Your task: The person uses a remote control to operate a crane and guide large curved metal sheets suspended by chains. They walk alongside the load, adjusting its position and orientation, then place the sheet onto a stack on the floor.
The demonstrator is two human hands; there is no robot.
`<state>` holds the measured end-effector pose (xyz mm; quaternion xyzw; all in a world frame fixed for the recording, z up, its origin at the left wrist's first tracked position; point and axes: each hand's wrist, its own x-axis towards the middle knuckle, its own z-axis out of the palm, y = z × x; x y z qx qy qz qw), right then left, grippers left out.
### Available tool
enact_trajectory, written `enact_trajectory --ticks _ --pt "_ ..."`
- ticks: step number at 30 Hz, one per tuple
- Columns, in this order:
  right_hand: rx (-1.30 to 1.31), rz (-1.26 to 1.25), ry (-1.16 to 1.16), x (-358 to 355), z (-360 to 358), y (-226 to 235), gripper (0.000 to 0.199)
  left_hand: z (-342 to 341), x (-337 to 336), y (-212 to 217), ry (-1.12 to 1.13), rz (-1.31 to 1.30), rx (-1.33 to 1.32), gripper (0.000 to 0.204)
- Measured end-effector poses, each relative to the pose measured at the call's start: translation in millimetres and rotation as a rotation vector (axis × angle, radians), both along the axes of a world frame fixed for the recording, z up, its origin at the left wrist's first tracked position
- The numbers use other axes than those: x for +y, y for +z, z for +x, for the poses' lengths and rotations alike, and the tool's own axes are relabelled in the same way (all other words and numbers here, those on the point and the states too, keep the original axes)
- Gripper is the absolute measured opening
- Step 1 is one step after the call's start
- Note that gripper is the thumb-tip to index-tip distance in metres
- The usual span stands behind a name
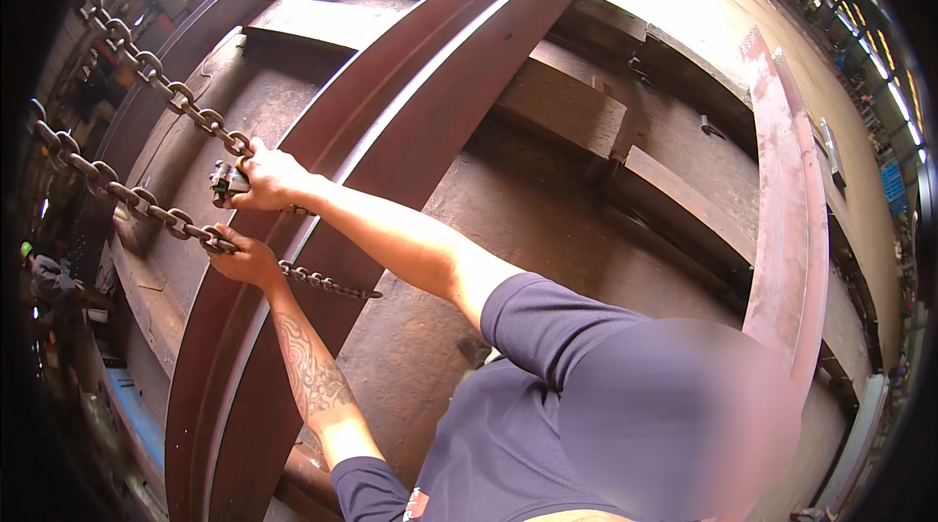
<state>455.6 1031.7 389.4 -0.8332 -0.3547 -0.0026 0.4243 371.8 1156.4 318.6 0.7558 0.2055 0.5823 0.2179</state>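
My left hand (pixel 244 260) is closed round a heavy rusty chain (pixel 140 199) that comes in from the upper left. Beyond that hand a chain end (pixel 327 281) stretches across the beam. Above it my right hand (pixel 271 180) grips a second heavy chain (pixel 176 97), its fingers wrapped near the last large links. Beside the right fingers is a dark metal fitting (pixel 230 184); I cannot tell whether it is held or hangs from the chain. Both hands are over a long red-brown steel I-beam (pixel 430 146), which slants from lower left to upper right.
More steel beams lie around: one red-brown beam (pixel 782 199) at the right, one (pixel 195 53) at the upper left. Short steel blocks (pixel 567 102) and crosspieces (pixel 684 199) stand among them on a brown steel surface (pixel 518 219). A blue piece (pixel 137 414) shows at the lower left.
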Motion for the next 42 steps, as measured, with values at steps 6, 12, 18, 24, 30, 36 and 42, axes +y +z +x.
enact_trajectory --ticks 6,12,18,24,30,36,42 --pt "0.095 0.027 -0.037 30 21 30 0.075 -1 -8 -3 -0.048 -0.099 -0.092 0.035" --pt "0.065 -0.084 0.054 43 86 6 0.079 0 -9 -1 -0.043 -0.021 -0.058 0.032" --pt "0.071 0.003 -0.019 29 63 -7 0.084 -1 -11 -7 -0.006 -0.008 -0.046 0.03" --pt "-0.102 -0.032 -0.076 32 51 5 0.074 -5 30 -30 0.146 0.073 -0.005 0.031" --pt "0.628 0.242 0.082 -10 68 -52 0.051 -10 -20 -22 -0.078 -0.091 -0.163 0.015" --pt "0.069 0.096 -0.02 16 82 -42 0.056 -25 -16 -34 -0.09 -0.087 -0.157 0.015" --pt "0.837 0.381 0.29 1 101 -77 0.031 -8 -8 -51 -0.014 -0.061 -0.13 0.009"
